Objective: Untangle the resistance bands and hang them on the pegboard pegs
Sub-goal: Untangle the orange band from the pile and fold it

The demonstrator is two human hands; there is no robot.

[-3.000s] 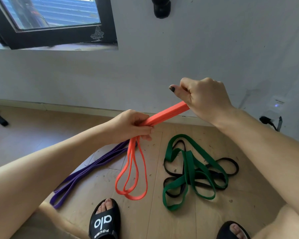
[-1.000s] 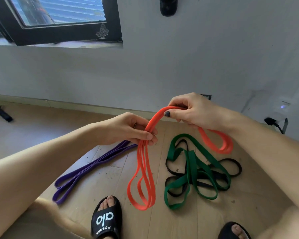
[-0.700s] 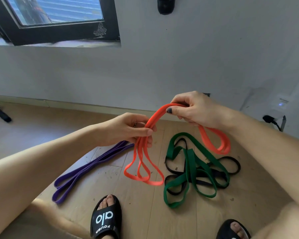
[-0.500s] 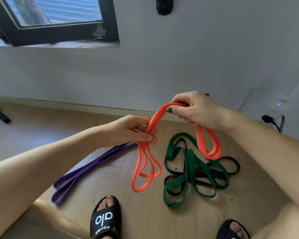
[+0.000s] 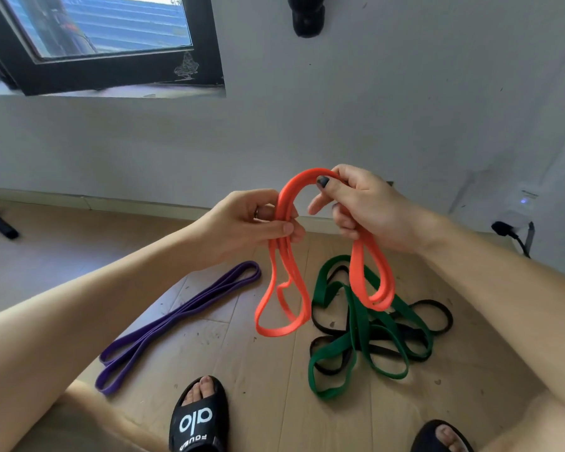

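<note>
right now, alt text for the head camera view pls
Both hands, left hand and right hand, grip an orange resistance band whose loops hang down. On the wooden floor below lie a purple band and a tangled green band and black band.
</note>
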